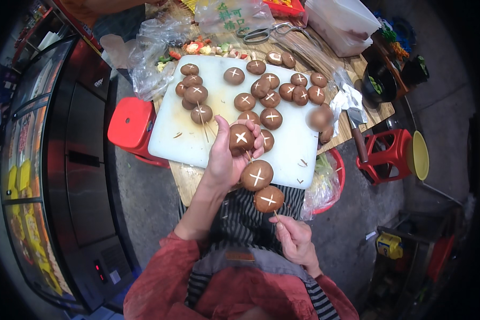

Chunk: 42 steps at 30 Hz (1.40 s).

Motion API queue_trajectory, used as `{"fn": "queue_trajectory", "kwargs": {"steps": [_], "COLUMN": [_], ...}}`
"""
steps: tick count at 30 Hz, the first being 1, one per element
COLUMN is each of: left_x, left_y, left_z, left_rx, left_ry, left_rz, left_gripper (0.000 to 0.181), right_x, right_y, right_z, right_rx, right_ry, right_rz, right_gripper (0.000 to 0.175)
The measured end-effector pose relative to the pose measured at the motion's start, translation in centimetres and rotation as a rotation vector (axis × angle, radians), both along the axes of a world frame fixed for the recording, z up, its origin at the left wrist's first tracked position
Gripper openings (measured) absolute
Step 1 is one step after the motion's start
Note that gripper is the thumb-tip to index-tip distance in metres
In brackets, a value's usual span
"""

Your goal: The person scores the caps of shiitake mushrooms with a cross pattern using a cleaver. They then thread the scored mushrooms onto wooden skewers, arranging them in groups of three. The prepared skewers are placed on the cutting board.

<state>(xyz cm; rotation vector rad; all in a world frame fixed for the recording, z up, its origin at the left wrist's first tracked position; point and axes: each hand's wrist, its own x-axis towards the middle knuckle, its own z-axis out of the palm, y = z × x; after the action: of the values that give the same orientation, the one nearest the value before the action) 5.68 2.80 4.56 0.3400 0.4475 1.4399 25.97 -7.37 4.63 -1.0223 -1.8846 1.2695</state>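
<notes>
My left hand is wrapped around a brown mushroom cap scored with a pale cross. That cap sits at the far end of a wooden skewer, which also carries two more scored caps, a middle one and a lower one. Between thumb and fingers, my right hand pinches the skewer's near end below the lowest cap. Beneath my left hand lies a white cutting board with many loose scored mushrooms. Skewered mushrooms rest on its left side, their sticks pointing towards me.
A knife overhangs the wooden table's right edge. Scissors, bundled skewers and a plastic tub lie beyond the board. Red stools flank the table; a glass-fronted cabinet stands left. Another person's arm shows top left.
</notes>
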Motion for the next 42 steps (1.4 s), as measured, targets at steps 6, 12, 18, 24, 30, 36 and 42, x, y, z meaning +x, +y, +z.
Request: {"fn": "queue_trajectory", "kwargs": {"steps": [6,12,18,24,30,36,42], "left_x": [0.5,0.1,2.0,3.1,3.4,2.8,1.2], "left_y": [-0.7,-1.2,-2.2,-3.8,-4.3,-2.8,-2.0], "left_z": [0.2,-0.7,-0.3,-0.8,-1.5,-0.9,-1.7], "left_rx": [0.012,0.185,0.160,0.050,0.045,0.183,0.142], "left_ry": [-0.010,-0.201,-0.155,-0.028,0.051,-0.165,0.076], "left_rz": [-0.032,-0.087,-0.176,-0.270,-0.324,-0.172,-0.175], "left_gripper": [0.057,0.062,0.090,0.063,0.044,0.072,0.047], "right_x": [-0.5,-1.0,-2.4,-3.3,-3.2,-3.6,-3.7], "right_y": [-0.1,0.0,0.7,1.5,2.0,2.0,2.0], "right_z": [-0.2,-0.4,-0.7,-1.1,-1.4,-0.3,-0.5], "right_rx": [-0.009,-0.018,-0.025,0.020,-0.023,-0.004,0.011], "right_ry": [0.051,0.097,0.111,0.096,0.170,0.114,0.116], "right_rz": [0.010,-0.010,-0.069,-0.114,-0.116,-0.116,-0.099], "right_gripper": [0.016,0.015,0.015,0.014,0.014,0.015,0.015]}}
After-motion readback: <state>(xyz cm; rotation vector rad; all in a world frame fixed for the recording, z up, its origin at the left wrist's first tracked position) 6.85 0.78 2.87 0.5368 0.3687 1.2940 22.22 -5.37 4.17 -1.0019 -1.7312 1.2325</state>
